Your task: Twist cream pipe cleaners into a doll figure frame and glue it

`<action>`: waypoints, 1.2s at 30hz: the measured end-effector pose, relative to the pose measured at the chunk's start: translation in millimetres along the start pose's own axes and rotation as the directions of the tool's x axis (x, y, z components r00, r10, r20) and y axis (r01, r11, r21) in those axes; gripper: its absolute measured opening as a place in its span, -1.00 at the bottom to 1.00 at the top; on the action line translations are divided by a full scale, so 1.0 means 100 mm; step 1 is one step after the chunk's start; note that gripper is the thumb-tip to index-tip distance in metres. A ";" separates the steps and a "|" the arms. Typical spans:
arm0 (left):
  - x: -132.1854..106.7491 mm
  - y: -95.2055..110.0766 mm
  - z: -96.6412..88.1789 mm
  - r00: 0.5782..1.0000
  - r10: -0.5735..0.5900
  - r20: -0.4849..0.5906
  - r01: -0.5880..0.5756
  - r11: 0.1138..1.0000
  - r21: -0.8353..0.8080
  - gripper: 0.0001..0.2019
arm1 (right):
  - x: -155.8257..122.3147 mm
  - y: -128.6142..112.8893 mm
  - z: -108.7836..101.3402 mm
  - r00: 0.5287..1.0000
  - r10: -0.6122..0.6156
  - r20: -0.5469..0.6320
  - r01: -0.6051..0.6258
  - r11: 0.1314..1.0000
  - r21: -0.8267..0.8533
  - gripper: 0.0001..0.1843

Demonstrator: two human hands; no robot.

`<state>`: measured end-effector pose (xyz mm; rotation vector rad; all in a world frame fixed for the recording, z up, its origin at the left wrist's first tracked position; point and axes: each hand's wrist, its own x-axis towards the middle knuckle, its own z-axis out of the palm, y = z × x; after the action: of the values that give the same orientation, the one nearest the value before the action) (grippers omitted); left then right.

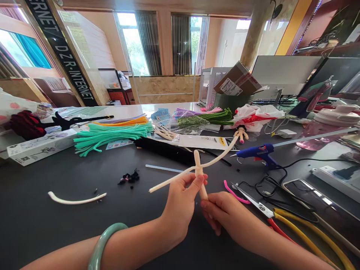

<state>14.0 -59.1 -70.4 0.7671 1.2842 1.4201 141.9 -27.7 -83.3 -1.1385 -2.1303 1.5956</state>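
Observation:
A cream figure of fuzzy pipe cleaners [199, 169] is held upright over the table in front of me. Two long arm-like stems stretch out sideways from its upper part, one low to the left, the other rising to the right. My left hand [182, 202] pinches its middle between thumb and fingers, just below where the stems cross. Lower down, my right hand [222, 212] grips its bottom end, with the fingertips partly hidden. A small finished-looking doll [241, 134] stands behind the right stem's tip.
Scissors [266, 210] and a blue glue gun [257, 153] lie right, with cables. A cream pipe cleaner piece [77, 198] and black scraps [129, 178] lie left. Behind are mint pipe cleaners [112, 135], a black bundle [165, 150], a white box [42, 146] and a pink jug [323, 127].

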 end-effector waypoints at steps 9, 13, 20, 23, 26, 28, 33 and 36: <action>0.02 0.05 0.01 1.000 0.006 0.016 -0.006 1.000 -0.016 -0.78 | -0.01 -0.02 0.02 1.000 0.001 -0.015 -0.001 1.000 -0.015 -0.68; 0.02 0.06 -0.02 0.999 0.007 0.034 -0.009 0.999 0.050 -0.75 | -0.01 -0.02 0.01 0.999 -0.002 -0.040 0.001 1.000 -0.013 -0.66; 0.09 0.08 -0.08 0.998 0.056 0.030 -0.059 0.989 0.132 -0.75 | 0.00 0.00 0.00 0.993 -0.041 -0.107 0.035 0.997 -0.062 -0.65; 0.10 0.07 -0.08 0.998 0.070 -0.001 -0.069 0.993 0.100 -0.73 | 0.01 0.00 0.00 0.993 -0.032 -0.115 0.022 0.996 -0.088 -0.64; 0.10 0.06 -0.08 0.998 0.067 -0.005 -0.066 0.992 0.103 -0.72 | 0.00 -0.02 0.00 0.993 -0.021 -0.115 0.008 0.994 -0.113 -0.65; 0.09 0.07 -0.07 0.999 0.053 -0.011 -0.051 0.992 0.119 -0.73 | -0.01 -0.02 0.00 0.993 -0.021 -0.117 0.007 0.992 -0.126 -0.64; 0.07 0.07 -0.07 0.997 0.070 -0.015 -0.068 0.987 0.145 -0.78 | -0.02 -0.03 0.00 0.992 -0.035 -0.119 0.018 0.990 -0.141 -0.63; 0.06 0.05 -0.07 0.998 0.067 -0.007 -0.066 0.988 0.140 -0.79 | -0.02 -0.02 -0.01 0.993 -0.037 -0.113 0.021 0.990 -0.136 -0.63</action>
<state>4.7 -54.9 -68.2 0.9042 1.3897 1.4000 142.4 -28.8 -80.7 -1.2033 -2.1964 1.3559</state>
